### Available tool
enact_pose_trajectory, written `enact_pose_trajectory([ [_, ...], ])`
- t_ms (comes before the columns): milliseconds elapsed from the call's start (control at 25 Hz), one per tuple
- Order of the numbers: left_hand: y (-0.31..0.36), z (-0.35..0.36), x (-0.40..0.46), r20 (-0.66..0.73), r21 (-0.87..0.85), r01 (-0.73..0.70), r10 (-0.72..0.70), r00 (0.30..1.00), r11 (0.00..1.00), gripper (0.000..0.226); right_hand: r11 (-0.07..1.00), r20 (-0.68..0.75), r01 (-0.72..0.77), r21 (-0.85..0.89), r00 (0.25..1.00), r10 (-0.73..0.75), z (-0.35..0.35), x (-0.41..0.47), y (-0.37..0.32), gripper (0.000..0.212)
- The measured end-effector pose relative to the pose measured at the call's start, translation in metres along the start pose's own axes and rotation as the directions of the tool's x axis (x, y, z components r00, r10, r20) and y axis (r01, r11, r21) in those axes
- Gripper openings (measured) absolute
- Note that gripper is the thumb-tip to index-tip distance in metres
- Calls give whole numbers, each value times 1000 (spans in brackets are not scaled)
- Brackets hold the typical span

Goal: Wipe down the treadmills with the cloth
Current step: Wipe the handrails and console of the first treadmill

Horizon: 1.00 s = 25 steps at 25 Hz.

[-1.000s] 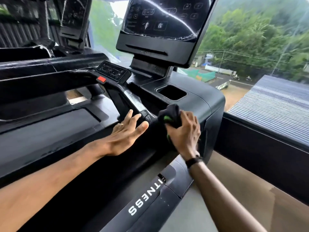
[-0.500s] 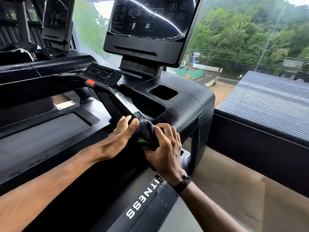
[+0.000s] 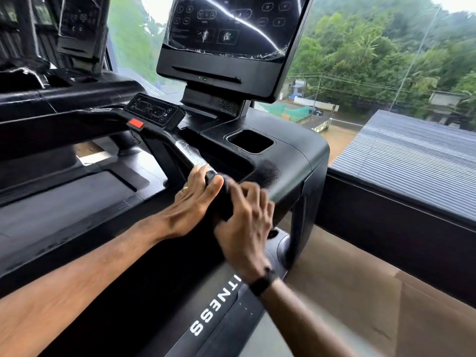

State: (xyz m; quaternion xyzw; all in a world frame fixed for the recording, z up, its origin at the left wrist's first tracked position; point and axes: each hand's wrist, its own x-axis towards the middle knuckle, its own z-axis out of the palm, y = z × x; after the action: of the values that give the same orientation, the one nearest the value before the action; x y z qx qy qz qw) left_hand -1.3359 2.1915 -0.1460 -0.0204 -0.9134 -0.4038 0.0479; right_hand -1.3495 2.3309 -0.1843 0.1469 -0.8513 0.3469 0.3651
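At six o'clock from the console screen (image 3: 231, 29), the right hand (image 3: 244, 225) curls its fingers (image 3: 253, 191) round the dark cloth (image 3: 224, 199) to scrub the treadmill handlebar (image 3: 188, 153), while the left hand (image 3: 190, 202), fingers pressed together, likely braces there.

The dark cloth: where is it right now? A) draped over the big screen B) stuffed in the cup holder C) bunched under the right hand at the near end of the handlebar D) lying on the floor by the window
C: the right hand grips the dark cloth at the end of the handlebar, beside the left hand.
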Motion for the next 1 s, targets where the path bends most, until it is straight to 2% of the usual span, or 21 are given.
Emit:
enact_pose_trajectory([
  [120, 10, 2, -1, -28, -28, -22, 21, 999, 999, 104, 986, 2, 146, 82, 989, -147, -10, -15, 13, 49],
  [160, 12, 3, -3, -23, -16, -11, 11, 1000, 1000, 105, 986, 4, 149, 71, 989, -149, -7, -5, 26, 48],
  [200, 12, 2, -5, -13, -3, -9, 9, 1000, 1000, 109, 995, 3, 97, 39, 995, -97, -2, 11, 39, 47],
  [280, 12, 1, -8, 13, 31, -48, 47, 999, 998, 113, 993, -2, -114, -40, 993, 114, 11, 56, 70, 46],
  [360, 12, 2, -8, 42, 138, -137, 132, 990, 981, 106, 936, 30, -348, -55, 936, 350, 17, 95, 95, 46],
  [440, 10, 4, -4, 87, 304, -224, 208, 974, 926, 103, 894, 26, -445, -43, 894, 446, 21, 105, 100, 45],
  [480, 11, 5, 0, 115, 370, -250, 222, 968, 895, 102, 894, -1, -446, -41, 895, 446, 24, 96, 92, 45],
  [560, 13, 10, 11, 143, 392, -267, 228, 963, 880, 99, 921, -60, -389, 11, 919, 389, 23, 59, 69, 48],
  [680, 20, 20, 35, 145, 369, -272, 234, 961, 889, 105, 942, -128, -270, 202, 946, 298, 11, -11, 43, 50],
  [800, 26, 32, 57, 173, 424, -316, 267, 948, 849, 107, 899, -162, -227, 375, 939, 304, 11, -47, 43, 47],
  [880, 27, 36, 65, 180, 424, -309, 255, 950, 852, 105, 839, -182, -333, 430, 878, 442, 19, -28, 53, 42],
  [1000, 26, 35, 64, 171, 392, -278, 228, 959, 877, 103, 721, -199, -603, 342, 704, 682, 35, 43, 91, 47],
])
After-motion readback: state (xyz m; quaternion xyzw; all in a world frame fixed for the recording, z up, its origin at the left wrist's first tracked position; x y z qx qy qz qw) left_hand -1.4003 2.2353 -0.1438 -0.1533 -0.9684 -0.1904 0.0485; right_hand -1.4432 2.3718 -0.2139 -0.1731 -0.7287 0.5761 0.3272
